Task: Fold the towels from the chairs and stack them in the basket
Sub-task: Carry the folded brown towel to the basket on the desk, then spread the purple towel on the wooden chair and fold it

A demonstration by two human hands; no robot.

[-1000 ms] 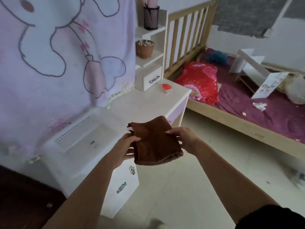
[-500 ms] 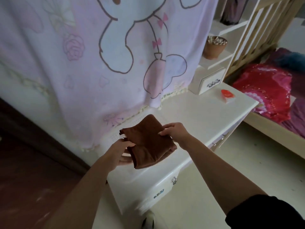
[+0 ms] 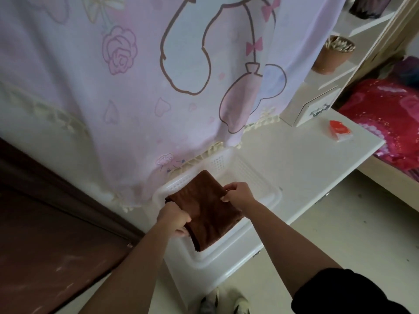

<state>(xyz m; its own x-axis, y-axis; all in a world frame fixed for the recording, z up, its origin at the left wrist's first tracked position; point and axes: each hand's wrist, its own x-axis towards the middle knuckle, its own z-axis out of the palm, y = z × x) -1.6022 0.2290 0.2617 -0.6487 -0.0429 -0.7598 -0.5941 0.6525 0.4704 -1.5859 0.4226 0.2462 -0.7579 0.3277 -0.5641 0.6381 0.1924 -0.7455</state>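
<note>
A folded brown towel [image 3: 207, 209] hangs over the white plastic basket [image 3: 244, 175], which stands on the white desk [image 3: 294, 164]. My left hand [image 3: 173, 217] grips the towel's near left edge with curled fingers. My right hand [image 3: 238, 192] pinches its far right edge. The towel covers most of the basket's left half, and I cannot tell whether it touches the basket's floor.
A pink cartoon-print curtain [image 3: 158, 75] hangs behind the basket, its fringe brushing the rim. A small red and white box [image 3: 339, 130] lies on the desk. Shelves with a brown cup [image 3: 333, 54] stand at the right, a red pillow [image 3: 390, 118] beyond them. My shoes [image 3: 224, 302] show below.
I have stepped closer to the desk and looked down. Both hands have carried the folded towel forward and lower, from above the desk's edge to over the basket.
</note>
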